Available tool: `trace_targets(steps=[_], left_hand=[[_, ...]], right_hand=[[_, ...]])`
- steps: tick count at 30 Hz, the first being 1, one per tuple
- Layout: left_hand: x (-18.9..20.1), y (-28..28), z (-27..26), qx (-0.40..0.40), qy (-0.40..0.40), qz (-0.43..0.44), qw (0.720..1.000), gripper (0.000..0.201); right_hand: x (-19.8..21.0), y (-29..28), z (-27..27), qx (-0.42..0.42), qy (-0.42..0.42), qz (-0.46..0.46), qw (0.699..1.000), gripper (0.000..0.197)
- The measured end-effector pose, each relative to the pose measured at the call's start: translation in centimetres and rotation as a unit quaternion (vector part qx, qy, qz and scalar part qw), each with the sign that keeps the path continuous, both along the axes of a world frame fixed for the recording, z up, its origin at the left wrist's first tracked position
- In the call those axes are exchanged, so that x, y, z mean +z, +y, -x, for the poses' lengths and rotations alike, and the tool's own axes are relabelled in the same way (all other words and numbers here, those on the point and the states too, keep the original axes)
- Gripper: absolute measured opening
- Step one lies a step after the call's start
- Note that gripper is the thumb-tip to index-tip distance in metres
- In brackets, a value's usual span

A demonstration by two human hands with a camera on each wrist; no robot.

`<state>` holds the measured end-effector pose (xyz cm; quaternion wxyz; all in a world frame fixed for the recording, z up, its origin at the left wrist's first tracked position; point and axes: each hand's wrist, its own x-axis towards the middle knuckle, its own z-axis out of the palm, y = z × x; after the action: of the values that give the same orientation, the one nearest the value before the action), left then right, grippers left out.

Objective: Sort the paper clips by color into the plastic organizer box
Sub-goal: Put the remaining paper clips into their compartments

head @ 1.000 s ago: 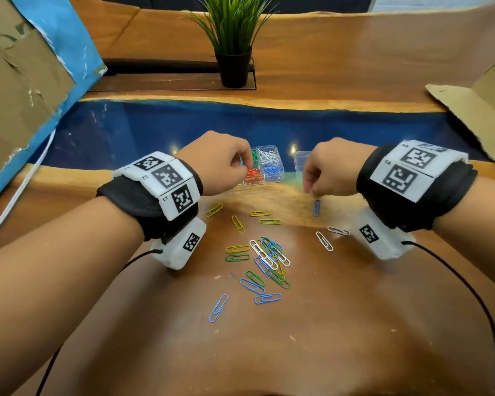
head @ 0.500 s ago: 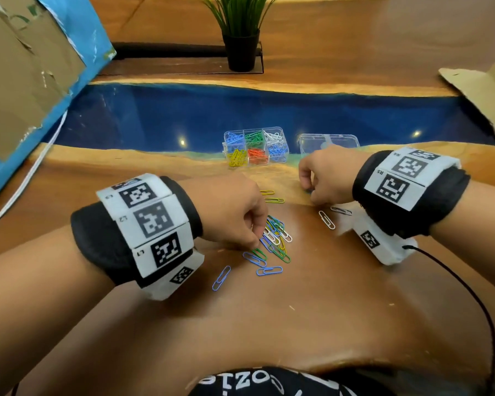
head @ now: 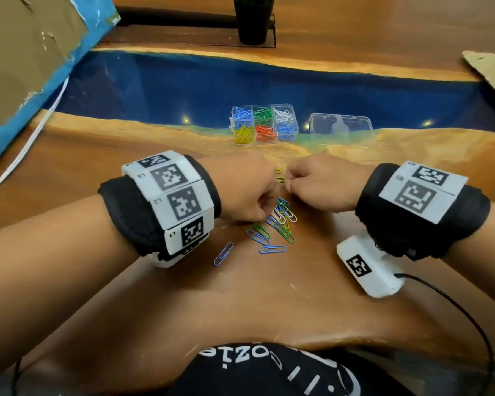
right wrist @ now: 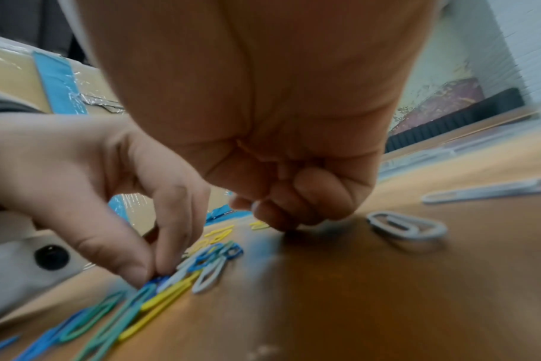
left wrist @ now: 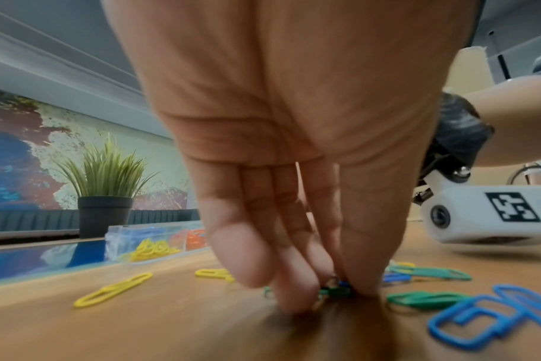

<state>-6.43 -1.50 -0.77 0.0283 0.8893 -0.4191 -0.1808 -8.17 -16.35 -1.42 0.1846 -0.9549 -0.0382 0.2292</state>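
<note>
Loose paper clips [head: 280, 221] in blue, green, yellow and white lie piled on the wooden table. My left hand [head: 265, 217] reaches down into the pile's left edge, and thumb and fingers [left wrist: 294, 293] pinch a green clip [left wrist: 335, 291] against the table. My right hand [head: 288, 182] is just beyond the pile. Its fingers [right wrist: 294, 210] are curled tight with the tips on the wood beside a yellow clip [right wrist: 259, 225], and nothing shows inside them. The clear organizer box [head: 231, 128] stands farther back with sorted clips in its compartments.
The organizer's clear lid [head: 340, 132] lies to the right of the box. Two white clips [right wrist: 406, 226] rest by my right hand, and a lone blue clip [head: 223, 253] lies nearer me. A potted plant [head: 255, 21] stands at the back, with cardboard [head: 26, 52] at the left.
My left hand came back from the organizer box to the pile and pinched down on a clip. My right hand shifted left, toward the pile. The head view tilted down.
</note>
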Motion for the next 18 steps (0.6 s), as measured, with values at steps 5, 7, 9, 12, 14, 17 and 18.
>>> trace_targets(steps=[5,7,9,12,14,17,18], left_hand=[[-0.1,0.7,-0.3,-0.010,-0.022,-0.006,1.000,0.012],[-0.1,1.0,-0.4,0.004,-0.011,0.007,1.000,0.010],[0.0,1.2,-0.6,0.032,0.004,0.029,0.999,0.007],[0.2,1.5,-0.6,0.079,0.032,0.076,0.993,0.002],[0.4,1.5,-0.7,0.108,0.071,0.104,0.986,0.006],[0.4,1.7,-1.0,0.132,0.112,0.113,0.978,0.022],[0.4,1.7,-1.1,0.130,0.114,0.107,0.979,0.026]], right_hand=[[-0.3,0.1,0.3,0.056,-0.018,0.014,0.998,0.006],[-0.2,0.1,0.3,0.065,-0.026,0.027,0.997,0.006],[-0.1,0.0,0.2,0.062,-0.041,0.042,0.996,0.008],[-0.1,-0.2,0.0,0.056,-0.064,0.068,0.994,0.015],[0.1,-0.3,0.0,0.053,-0.072,0.075,0.993,0.017],[0.4,-0.3,0.1,0.069,-0.083,0.080,0.991,0.013],[0.5,-0.2,0.2,0.079,-0.087,0.083,0.990,0.012]])
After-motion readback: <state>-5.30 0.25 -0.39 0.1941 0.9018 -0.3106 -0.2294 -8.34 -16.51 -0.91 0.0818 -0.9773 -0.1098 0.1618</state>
